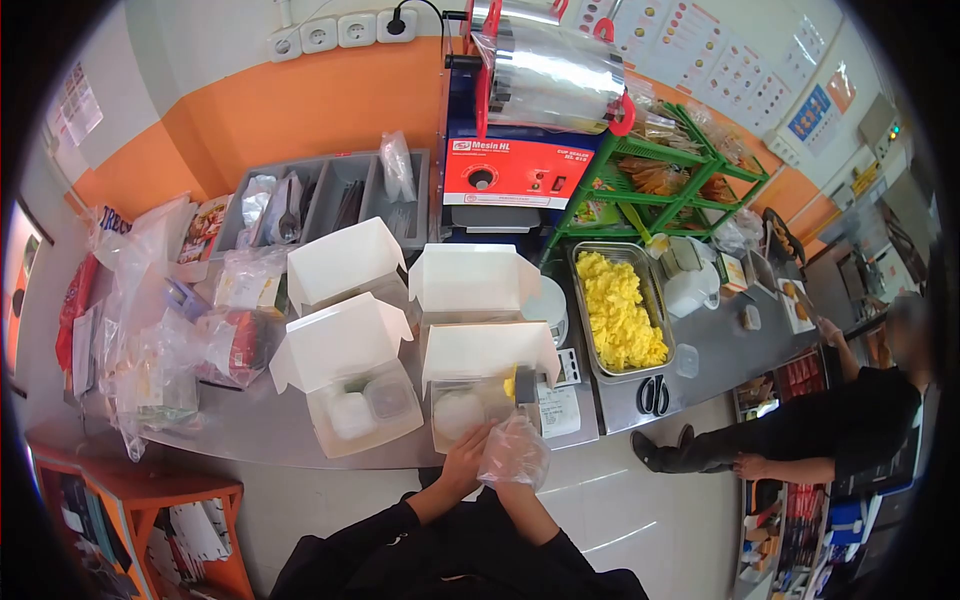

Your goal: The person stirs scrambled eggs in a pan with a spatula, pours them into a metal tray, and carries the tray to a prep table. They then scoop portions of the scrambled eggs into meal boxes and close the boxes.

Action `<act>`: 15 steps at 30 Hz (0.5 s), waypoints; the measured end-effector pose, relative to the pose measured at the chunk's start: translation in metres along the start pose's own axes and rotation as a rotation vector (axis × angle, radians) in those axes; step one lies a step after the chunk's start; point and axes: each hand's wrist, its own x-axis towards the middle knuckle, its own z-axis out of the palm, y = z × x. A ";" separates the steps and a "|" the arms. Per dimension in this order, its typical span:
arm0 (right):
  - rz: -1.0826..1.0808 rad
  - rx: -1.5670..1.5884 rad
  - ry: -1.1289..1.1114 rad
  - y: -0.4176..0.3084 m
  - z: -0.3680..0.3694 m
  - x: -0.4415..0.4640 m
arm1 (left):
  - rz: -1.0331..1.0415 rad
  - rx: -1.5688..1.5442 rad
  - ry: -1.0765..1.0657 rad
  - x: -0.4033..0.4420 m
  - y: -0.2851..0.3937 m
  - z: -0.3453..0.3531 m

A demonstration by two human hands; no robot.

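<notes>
The red metal machine [515, 172] says "Mesin HL". On the table [240, 420], the left hand [467, 458] touches an open white card box [490, 352] holding a white lump [459, 412]. The right hand [514, 462], in clear plastic, is beside it. I can't tell if either grips. A silver metal tray [626, 372] holds yellow food [620, 310].

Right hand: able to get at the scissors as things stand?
Probably yes. The scissors lie uncovered near the counter's front edge, with nothing tall between them and the right hand, though plastic around that hand may hamper its grip.
</notes>
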 end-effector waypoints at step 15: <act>-0.021 0.153 0.004 0.007 -0.034 -0.005 | 0.095 0.155 0.045 0.007 0.009 -0.016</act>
